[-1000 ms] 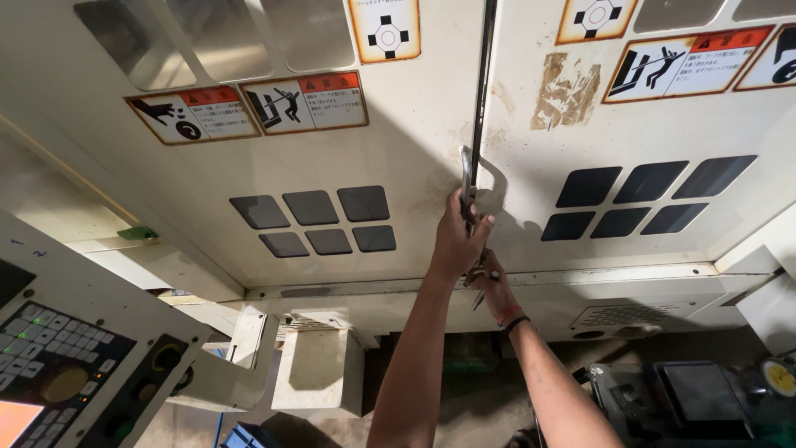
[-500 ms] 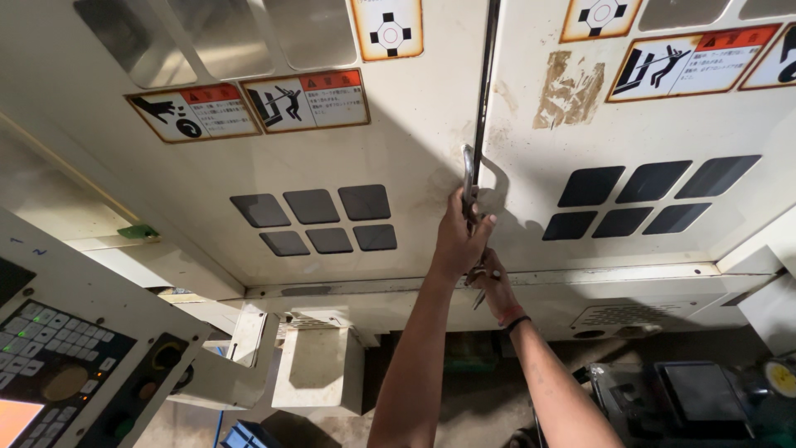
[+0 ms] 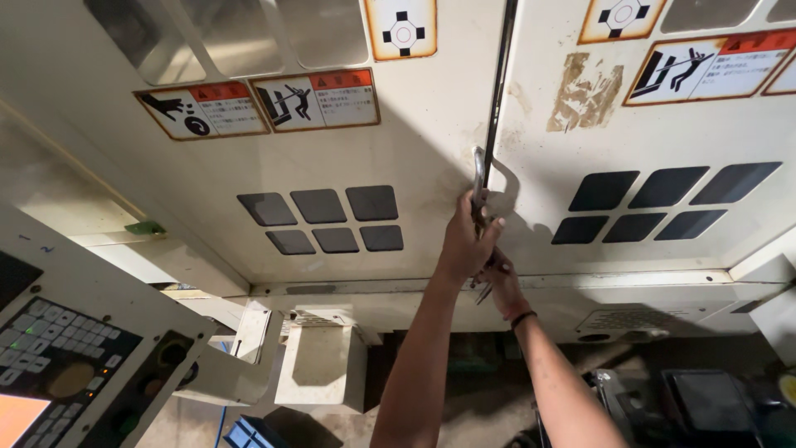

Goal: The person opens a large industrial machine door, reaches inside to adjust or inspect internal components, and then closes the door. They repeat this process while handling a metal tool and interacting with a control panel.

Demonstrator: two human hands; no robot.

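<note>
Cream painted metal machine doors (image 3: 431, 149), matt and scuffed, with a brown patch of torn tape residue (image 3: 584, 91). A bare, shiny metal door handle (image 3: 478, 174) sits at the dark seam. Glossy paper warning stickers (image 3: 257, 104) and matt dark rubbery square pads (image 3: 323, 217). A control panel (image 3: 58, 357) has smooth plastic keys.

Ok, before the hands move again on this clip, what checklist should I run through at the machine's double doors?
1. Left hand gripping the left door handle: ok, fingers wrap its lower end.
2. Right hand placement: cannot tell, mostly hidden behind the left hand.
3. Right door handle free: ok, no hand on it.
4. Door seam shut: cannot tell, only a dark gap shows.
5. Control panel untouched: ok, both hands are away from it.
</note>
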